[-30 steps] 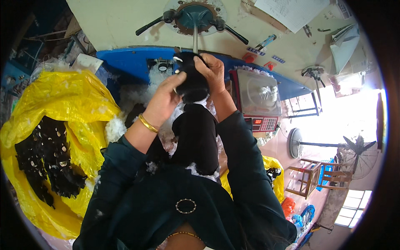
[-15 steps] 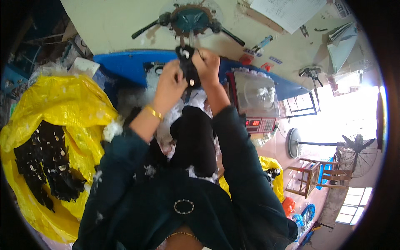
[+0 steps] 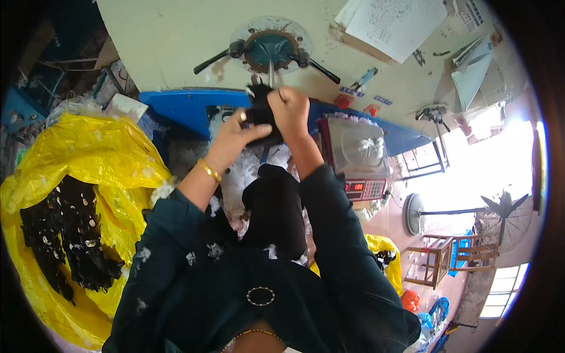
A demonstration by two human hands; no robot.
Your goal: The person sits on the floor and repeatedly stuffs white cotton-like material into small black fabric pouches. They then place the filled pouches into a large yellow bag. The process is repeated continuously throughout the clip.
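Note:
A small black cloth piece (image 3: 259, 97), with a pale spot near its top, hangs at the metal tube (image 3: 271, 73) of a machine mount in the table. My right hand (image 3: 291, 115) is closed in a fist on its right side, gripping it against the tube. On the other side, my left hand (image 3: 235, 138) has its thumb stretched across the dark cloth and its fingers apart; some fingertips are hidden. A ring and a gold bracelet show on that hand and wrist. Two dark handles (image 3: 213, 61) stick out from the mount. White fluff (image 3: 238, 170) lies below my hands.
On my left stands a yellow sack (image 3: 109, 138) with black, white-spotted cloth pieces (image 3: 76, 235). A red-framed scale (image 3: 356, 147) sits right of my hands. Papers (image 3: 394, 26) and a blue-handled tool (image 3: 366, 77) lie on the table. Farther right are a fan (image 3: 503, 220) and a wooden chair (image 3: 435, 259).
My left hand has opened, its thumb now stretched over the cloth where its fingers were bunched before. The cloth's pale spots are less visible. My right hand stays closed, and the view has shifted slightly.

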